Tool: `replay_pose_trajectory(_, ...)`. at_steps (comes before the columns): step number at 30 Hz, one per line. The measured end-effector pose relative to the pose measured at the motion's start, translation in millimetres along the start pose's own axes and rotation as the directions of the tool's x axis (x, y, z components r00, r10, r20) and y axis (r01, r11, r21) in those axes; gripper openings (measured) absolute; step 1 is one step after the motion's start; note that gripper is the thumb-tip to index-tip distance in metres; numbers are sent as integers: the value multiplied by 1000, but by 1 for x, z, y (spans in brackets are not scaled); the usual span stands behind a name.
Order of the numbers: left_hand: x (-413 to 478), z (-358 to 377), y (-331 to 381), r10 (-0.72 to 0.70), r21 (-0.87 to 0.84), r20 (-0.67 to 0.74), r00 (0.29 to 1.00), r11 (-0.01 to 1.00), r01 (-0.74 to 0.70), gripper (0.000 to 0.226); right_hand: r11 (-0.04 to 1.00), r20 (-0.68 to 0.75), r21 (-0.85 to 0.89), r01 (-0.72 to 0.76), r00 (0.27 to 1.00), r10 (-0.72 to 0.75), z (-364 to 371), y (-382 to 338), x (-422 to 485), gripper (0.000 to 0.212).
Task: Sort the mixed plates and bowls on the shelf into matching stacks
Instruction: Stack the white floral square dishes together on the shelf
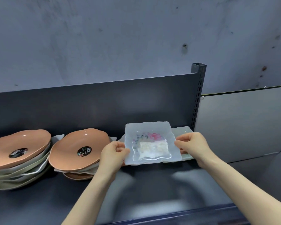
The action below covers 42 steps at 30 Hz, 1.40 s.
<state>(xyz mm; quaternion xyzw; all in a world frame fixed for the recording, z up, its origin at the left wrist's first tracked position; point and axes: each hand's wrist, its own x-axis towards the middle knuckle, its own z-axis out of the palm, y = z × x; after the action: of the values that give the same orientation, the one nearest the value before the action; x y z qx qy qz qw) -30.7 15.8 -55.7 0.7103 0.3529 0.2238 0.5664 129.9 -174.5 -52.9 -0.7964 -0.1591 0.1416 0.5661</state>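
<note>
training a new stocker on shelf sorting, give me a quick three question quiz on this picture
1. True or false: both hands hold the square white plate.
2. What colour are the dishes topping the two piles at left? A) orange B) blue C) black
3. Fill in: the black round sticker sits ____ the orange dish nearest the left hand.

Key
1. True: the left hand grips its left edge and the right hand its right edge.
2. A: the far-left pile is topped orange too, with pale dishes beneath.
3. Inside.
</note>
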Motion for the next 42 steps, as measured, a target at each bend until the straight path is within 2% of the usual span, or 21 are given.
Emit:
replay_pose_trajectory(5,-8,20,2,-10,7,60,998,1000,10,13,995,-16,-97,-36,999,34,-13,11,4,20)
replay_pose_trajectory(9,-12,35,17,11,-30,206,979,1000,-5,19,998,-55,-24,-56,997,54,-39,11,14,20)
replay_pose_trajectory(12,-11,41,26,60,13,266,962,998,-66,24,999,-77,3,-52,996,52,-63,10,25,19)
replay_pose_trajectory(14,-8,41,25,102,79,237,966,989,-124,29,998,-122,-22,-59,991,56,-75,14,35,19)
replay_pose_trajectory(18,-6,31,12,193,336,171,966,910,-241,30,991,-178,-82,-109,980,94,-85,32,55,20)
replay_pose_trajectory(21,-9,27,6,226,465,152,962,843,-271,29,969,-196,-212,-127,977,86,-79,47,65,14)
replay_pose_trajectory(23,-11,24,3,252,533,143,957,795,-289,27,890,-193,-446,-90,981,2,-72,55,66,7)
replay_pose_trajectory(25,-12,22,3,276,577,133,952,759,-301,27,798,-162,-599,-67,986,-39,-65,59,65,9)
replay_pose_trajectory(29,-14,18,0,285,659,116,951,695,-289,26,725,-98,-688,-25,993,-59,-61,57,65,8)
replay_pose_trajectory(32,-18,14,-1,288,686,102,952,673,-277,26,657,-42,-747,100,980,-197,-58,43,60,9)
replay_pose_trajectory(34,-22,11,-2,279,703,82,957,664,-254,27,654,-5,-725,214,949,-316,-46,29,56,24)
replay_pose_trajectory(36,-26,5,-1,273,710,45,961,668,-223,27,700,52,-640,318,926,-373,-28,12,51,32)
replay_pose_trajectory(39,-35,-8,1,281,716,-37,959,677,-170,27,762,169,-483,430,900,-401,6,-9,39,32)
replay_pose_trajectory(42,-46,-27,2,274,706,-131,953,701,-104,24,779,306,-375,503,860,-408,41,-19,29,29)
